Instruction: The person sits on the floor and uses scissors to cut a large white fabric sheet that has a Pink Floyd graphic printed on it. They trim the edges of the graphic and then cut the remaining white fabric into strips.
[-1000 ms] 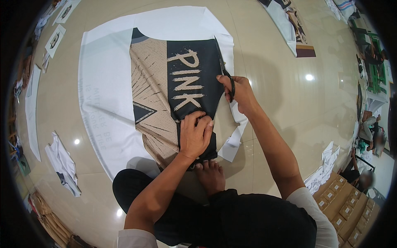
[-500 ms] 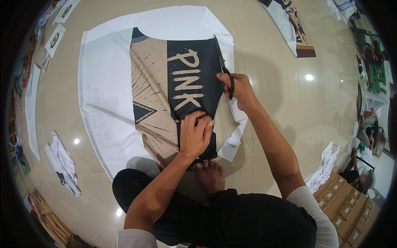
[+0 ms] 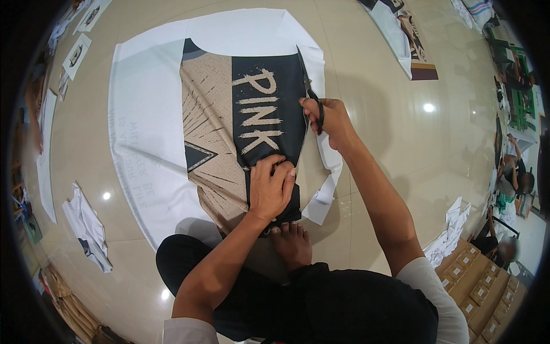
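Note:
A large white sheet lies on the shiny floor, printed with a tan and black garment panel carrying pale lettering. My right hand grips black scissors, whose blades point away from me along the panel's right edge. A cut white strip hangs loose beside that edge. My left hand presses flat on the lower part of the panel, fingers curled. My bare foot rests just below it.
Folded white offcuts lie at the left and more scraps at the right. Brown cardboard boxes stack at the lower right. Another printed sheet lies at the top right. People sit at the far right edge.
My right hand with the scissors has edged a little farther up along the panel's right side. My left hand stays pressed in place.

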`<control>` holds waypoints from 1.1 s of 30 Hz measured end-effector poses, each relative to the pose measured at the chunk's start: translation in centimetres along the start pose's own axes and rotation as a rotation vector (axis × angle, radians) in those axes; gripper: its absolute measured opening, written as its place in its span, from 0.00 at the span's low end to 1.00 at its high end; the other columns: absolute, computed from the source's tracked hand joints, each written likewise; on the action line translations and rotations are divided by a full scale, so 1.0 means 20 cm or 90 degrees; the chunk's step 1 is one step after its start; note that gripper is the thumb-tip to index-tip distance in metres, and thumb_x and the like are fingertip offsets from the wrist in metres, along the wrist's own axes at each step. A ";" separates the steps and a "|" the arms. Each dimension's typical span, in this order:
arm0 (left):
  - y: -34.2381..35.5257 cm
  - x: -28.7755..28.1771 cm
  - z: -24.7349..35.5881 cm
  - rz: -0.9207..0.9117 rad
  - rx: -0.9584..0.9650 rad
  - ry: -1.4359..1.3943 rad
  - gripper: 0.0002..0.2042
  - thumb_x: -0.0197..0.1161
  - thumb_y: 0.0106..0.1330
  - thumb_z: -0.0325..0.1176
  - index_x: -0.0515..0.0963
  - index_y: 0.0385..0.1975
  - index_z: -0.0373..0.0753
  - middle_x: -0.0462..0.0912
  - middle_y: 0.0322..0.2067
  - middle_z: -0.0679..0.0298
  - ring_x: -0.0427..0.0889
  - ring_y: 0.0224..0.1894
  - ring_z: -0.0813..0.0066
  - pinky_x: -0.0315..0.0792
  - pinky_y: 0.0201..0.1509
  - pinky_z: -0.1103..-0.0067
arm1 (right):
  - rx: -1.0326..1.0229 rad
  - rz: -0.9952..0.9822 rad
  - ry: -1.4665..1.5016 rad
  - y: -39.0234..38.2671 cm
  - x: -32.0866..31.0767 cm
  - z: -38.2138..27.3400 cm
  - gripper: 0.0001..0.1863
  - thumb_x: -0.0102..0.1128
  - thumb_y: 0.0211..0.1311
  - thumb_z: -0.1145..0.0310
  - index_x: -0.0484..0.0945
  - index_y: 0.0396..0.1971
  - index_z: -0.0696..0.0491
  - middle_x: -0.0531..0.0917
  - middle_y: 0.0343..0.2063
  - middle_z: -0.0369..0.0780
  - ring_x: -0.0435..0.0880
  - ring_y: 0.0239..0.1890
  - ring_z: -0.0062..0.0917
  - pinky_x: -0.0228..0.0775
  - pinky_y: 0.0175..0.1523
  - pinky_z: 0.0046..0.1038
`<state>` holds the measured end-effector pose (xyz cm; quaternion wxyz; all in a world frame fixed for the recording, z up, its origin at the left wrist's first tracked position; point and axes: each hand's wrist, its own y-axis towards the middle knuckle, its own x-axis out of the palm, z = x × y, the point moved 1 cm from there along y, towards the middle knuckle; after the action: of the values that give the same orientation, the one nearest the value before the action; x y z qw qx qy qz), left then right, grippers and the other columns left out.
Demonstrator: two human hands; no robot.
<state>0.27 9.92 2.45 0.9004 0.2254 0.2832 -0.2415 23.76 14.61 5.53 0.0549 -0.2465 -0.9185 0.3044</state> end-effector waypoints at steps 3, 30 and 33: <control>0.00 0.00 0.00 -0.001 -0.003 0.000 0.08 0.69 0.71 0.33 0.83 0.47 0.44 0.82 0.52 0.60 0.80 0.49 0.57 0.70 0.51 0.62 | 0.002 -0.007 -0.011 0.01 -0.02 0.00 0.24 0.80 0.59 0.50 0.80 0.24 0.56 0.77 0.18 0.34 0.74 0.16 0.20 0.62 0.23 0.26; -0.05 -0.67 -0.58 0.084 -0.659 0.333 0.41 0.59 0.75 0.62 0.57 0.84 0.52 0.47 0.83 0.40 0.34 0.83 0.21 0.32 0.80 0.31 | 0.037 0.226 -0.452 -0.61 -0.90 0.58 0.26 0.78 0.58 0.49 0.83 0.23 0.60 0.79 0.16 0.38 0.78 0.20 0.24 0.69 0.28 0.34; -0.03 -0.67 -0.68 0.011 -0.618 0.438 0.42 0.51 0.77 0.69 0.52 0.86 0.59 0.40 0.85 0.43 0.30 0.83 0.21 0.28 0.79 0.29 | 0.110 0.139 -0.301 -0.82 -0.93 0.61 0.24 0.78 0.59 0.50 0.83 0.21 0.58 0.78 0.16 0.34 0.75 0.19 0.18 0.66 0.26 0.29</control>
<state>-15.27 20.99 0.51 0.7590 -0.1442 0.6349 0.0096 30.05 -12.18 6.15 -0.1736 -0.2601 -0.8446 0.4346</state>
